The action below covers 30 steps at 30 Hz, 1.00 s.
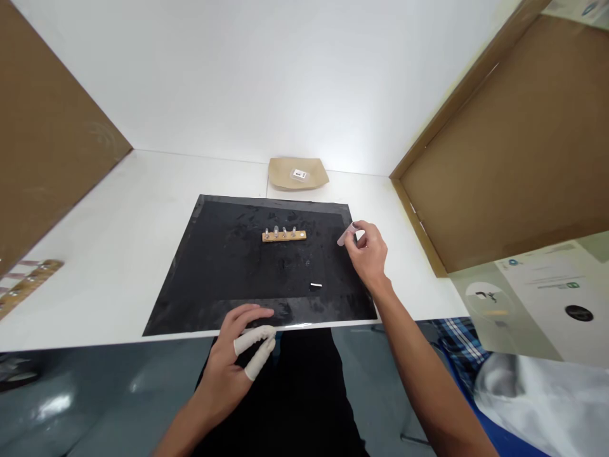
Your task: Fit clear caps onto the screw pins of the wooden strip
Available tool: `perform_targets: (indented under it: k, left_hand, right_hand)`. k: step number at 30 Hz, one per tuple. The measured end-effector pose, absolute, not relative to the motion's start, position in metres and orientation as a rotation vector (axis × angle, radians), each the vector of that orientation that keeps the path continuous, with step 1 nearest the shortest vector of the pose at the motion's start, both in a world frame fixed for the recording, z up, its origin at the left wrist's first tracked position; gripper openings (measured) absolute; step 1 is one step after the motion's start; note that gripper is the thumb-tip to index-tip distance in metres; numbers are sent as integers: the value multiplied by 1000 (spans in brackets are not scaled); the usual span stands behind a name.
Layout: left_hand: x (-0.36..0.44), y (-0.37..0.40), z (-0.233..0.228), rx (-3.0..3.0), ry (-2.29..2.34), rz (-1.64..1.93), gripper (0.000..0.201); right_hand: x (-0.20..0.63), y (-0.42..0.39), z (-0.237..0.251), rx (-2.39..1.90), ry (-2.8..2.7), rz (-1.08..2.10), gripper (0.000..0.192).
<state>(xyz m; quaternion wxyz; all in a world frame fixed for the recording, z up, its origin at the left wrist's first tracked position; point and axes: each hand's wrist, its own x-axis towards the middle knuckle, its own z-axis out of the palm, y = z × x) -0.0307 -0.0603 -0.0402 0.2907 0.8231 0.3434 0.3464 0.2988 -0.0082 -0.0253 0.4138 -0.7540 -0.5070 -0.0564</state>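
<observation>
No writing is legible anywhere. A white tabletop (118,254), walled by cardboard panels, carries one black mat (228,266). At the mat's far middle lies one wooden strip (284,237) with four metal studs. The right hand (368,254) pinches a small pale piece (346,235) over the mat's right edge. The left hand (238,355), loosely curled and holding nothing, wears two finger cots at the mat's near edge.

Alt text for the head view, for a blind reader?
The right hand pinches a small pale piece above a black mat; the left hand, two fingers white-capped, rests at its near edge. A wooden strip with bolts lies mid-mat.
</observation>
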Motion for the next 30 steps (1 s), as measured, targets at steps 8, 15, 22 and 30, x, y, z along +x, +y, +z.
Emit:
perform_targets:
  k: [8, 15, 22, 30]
  left_hand:
    - [-21, -49, -36, 2213, 821, 958, 23]
    - [-14, -42, -32, 2186, 795, 939, 21]
    - [-9, -39, -30, 2183, 787, 942, 20]
    - [-9, -40, -33, 2173, 791, 906, 20]
  right_hand:
    - [298, -4, -28, -1883, -1134, -83, 48]
    - [299, 1, -31, -1861, -1065, -9, 55]
    - [303, -3, -44, -1859, -1057, 47, 64]
    - [309, -8, -57, -1922, -1061, 145, 86]
